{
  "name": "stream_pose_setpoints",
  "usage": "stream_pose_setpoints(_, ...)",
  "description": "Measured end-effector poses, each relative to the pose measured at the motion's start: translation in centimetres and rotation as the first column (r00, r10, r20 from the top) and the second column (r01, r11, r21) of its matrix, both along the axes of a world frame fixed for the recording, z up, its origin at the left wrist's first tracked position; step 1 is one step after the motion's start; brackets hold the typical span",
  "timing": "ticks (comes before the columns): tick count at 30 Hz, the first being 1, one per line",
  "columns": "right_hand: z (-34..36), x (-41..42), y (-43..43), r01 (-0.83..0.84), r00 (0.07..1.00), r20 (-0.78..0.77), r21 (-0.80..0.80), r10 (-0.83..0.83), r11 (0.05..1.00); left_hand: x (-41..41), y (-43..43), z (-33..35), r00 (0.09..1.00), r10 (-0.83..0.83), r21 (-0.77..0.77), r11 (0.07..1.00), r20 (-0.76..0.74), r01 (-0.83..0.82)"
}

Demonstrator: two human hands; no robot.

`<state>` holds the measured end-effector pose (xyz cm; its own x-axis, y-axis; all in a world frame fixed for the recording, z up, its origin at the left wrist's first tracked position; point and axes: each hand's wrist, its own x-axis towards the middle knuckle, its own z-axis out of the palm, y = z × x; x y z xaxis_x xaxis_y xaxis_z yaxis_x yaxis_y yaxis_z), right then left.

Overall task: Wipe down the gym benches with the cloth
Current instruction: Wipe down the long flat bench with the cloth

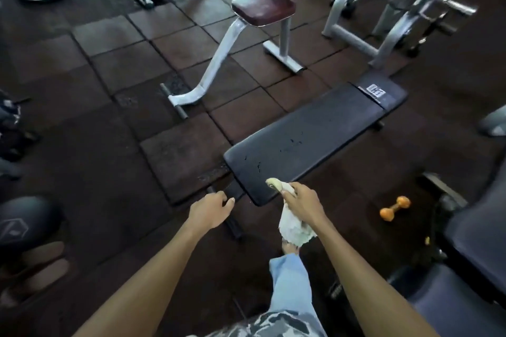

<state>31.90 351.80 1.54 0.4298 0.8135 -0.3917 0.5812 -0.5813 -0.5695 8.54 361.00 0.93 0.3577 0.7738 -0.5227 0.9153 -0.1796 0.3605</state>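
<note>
Right hand [302, 204] gripping the bunched cloth [294, 230], left hand [210, 212] loose and empty, we fear cracked vinyl on the bench [309, 134] snagging it.

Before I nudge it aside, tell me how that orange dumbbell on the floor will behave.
The dumbbell looks rigid and is probably heavy for its small size. Its rounded ends suggest it could roll if pushed sideways. The rubbery-looking floor tiles would likely resist sliding, so lifting seems easier.

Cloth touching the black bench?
Cannot tell. In the head view the tip of the cloth overlaps the near edge of the bench, but one angle shows neither contact nor gap.
</note>
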Motion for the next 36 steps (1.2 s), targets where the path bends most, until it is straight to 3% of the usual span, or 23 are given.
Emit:
stream_pose_setpoints(3,-3.3,5.6,4.0,-0.097,0.995,-0.026,-0.045,0.096,0.994,5.0,1.8,-3.2,0.988,0.153,-0.056,0.986,-0.025,-0.154)
stream_pose_setpoints(7,-7.4,10.6,6.5,-0.18,0.983,-0.041,-0.066,0.177,0.982,10.5,2.7,-6.7,0.968,0.232,-0.116,0.963,-0.1,-0.243)
stream_pose_setpoints(11,-11.0,13.3,9.5,-0.261,0.965,-0.01,-0.003,0.261,0.965,13.7,3.9,-11.0,0.972,0.212,-0.061,0.974,-0.102,-0.218)
stream_pose_setpoints(18,-19.1,14.7,19.4,-0.514,0.839,0.279,0.121,0.468,0.849,15.3,9.5,-22.1,0.89,0.455,0.033,0.89,-0.02,-0.454)
stream_pose_setpoints(22,-27.7,14.6,25.3,-0.623,0.676,0.406,-0.13,0.614,0.771,16.2,12.0,-29.0,0.794,0.596,0.056,0.794,0.119,-0.605)
stream_pose_setpoints(25,-32.7,12.9,25.4,-0.495,0.715,0.491,-0.146,0.497,0.857,16.5,10.6,-32.5,0.842,0.529,0.123,0.834,0.102,-0.538)
stream_pose_setpoints(27,-33.9,11.4,24.0,-0.495,0.703,0.54,-0.094,0.462,0.864,16.7,9.3,-33.7,0.829,0.529,0.139,0.821,0.18,-0.554)
stream_pose_setpoints(29,-33.7,11.6,21.7,-0.662,0.584,0.583,-0.06,0.564,0.747,16.9,8.7,-34.1,0.782,0.554,0.127,0.787,0.284,-0.604)
stream_pose_setpoints(31,-33.6,14.3,19.4,-0.847,0.391,0.598,-0.064,0.699,0.528,16.9,8.6,-34.3,0.754,0.554,0.131,0.769,0.352,-0.626)
stream_pose_setpoints(33,-33.4,17.6,19.3,-0.912,0.269,0.584,-0.1,0.766,0.397,16.6,8.4,-34.5,0.757,0.542,0.147,0.77,0.365,-0.621)
stream_pose_setpoints(34,-33.5,18.7,20.4,-0.901,0.28,0.581,-0.115,0.764,0.417,16.4,8.2,-34.5,0.765,0.536,0.151,0.775,0.358,-0.614)
stream_pose_setpoints(36,-33.2,18.3,23.7,-0.795,0.435,0.575,-0.117,0.693,0.595,16.2,7.8,-34.6,0.78,0.522,0.159,0.787,0.345,-0.597)
